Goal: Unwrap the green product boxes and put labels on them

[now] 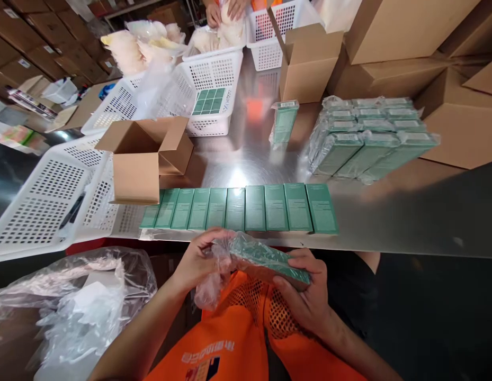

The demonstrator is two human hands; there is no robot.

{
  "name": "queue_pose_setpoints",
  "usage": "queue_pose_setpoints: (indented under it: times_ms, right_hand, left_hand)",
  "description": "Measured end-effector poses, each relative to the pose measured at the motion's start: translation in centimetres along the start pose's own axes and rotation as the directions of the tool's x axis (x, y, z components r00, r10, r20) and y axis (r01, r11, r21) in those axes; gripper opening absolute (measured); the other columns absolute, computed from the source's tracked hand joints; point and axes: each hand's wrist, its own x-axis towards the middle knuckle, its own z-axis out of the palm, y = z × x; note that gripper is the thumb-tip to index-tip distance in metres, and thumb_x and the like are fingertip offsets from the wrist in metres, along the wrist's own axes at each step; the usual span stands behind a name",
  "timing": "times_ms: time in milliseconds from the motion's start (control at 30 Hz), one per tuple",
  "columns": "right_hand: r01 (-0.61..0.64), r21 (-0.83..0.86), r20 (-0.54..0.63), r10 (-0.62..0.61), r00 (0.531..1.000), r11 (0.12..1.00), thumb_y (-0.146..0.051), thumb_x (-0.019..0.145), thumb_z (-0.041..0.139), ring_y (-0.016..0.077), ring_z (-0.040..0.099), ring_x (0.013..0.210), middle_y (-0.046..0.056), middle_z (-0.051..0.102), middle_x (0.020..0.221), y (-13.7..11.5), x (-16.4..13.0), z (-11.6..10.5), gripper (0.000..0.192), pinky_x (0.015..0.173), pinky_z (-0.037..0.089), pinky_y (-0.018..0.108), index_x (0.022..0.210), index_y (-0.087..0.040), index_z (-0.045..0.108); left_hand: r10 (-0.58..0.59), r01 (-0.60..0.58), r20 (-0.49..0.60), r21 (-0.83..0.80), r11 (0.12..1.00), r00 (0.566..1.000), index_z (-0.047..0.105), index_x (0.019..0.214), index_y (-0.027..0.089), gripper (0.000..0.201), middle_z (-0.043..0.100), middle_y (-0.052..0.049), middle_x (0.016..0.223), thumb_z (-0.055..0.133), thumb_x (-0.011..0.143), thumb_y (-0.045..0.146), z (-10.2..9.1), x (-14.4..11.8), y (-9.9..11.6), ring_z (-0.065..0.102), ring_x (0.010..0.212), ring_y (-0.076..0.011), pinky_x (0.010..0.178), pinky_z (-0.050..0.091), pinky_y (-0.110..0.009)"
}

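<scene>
Head view, item held: one green carton (pixel 271 260), slim and rectangular, partly sheathed in clear plastic wrap (pixel 214 275). It sits in front of the person's chest, just below the near edge of the steel table (pixel 408 211), not touching it. Its long axis runs from upper left to lower right, roughly level between the two hands.

Right hand (pixel 305 296): clasped around the carton's lower-right end, fingers under and thumb along the near side; this end is bare of wrap. Left hand (pixel 198 259): fingers pinched on the loose wrap at the carton's upper-left end, with crumpled film bunched and hanging below it. The wrap thus lies to the left of the firm hold, in line with the carton's length.

Head view, surroundings: a row of matching green cartons (pixel 246 208) lies flat side by side along the near table edge. A wrapped bundle of cartons (pixel 368 137) sits further back at right; one carton stands upright (pixel 284 121) near it. An open brown box (pixel 140 159) rests at left, white perforated baskets (pixel 43 201) beside it. A heap of discarded film (pixel 74 307) lies lower left. Another person's hands (pixel 225 11) work at the far end.
</scene>
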Motion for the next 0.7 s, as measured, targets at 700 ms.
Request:
queue_pose_setpoints:
  times_ms: [700]
  right_hand:
    - [-0.362,0.544,-0.393,0.61,0.688,0.757,-0.05,0.087,0.073,0.016,0.06,0.08,0.0,0.057,0.099,-0.8,-0.3,3.8,0.034,0.071,0.056,0.032,0.102,-0.029,0.05]
  left_hand:
    - [0.389,-0.43,-0.234,-0.16,0.889,0.891,0.06,0.085,0.019,0.04,0.056,0.003,0.07,0.08,0.075,0.053,6.3,1.9,-1.4,0.05,0.058,-0.0094,0.054,0.043,-0.018]
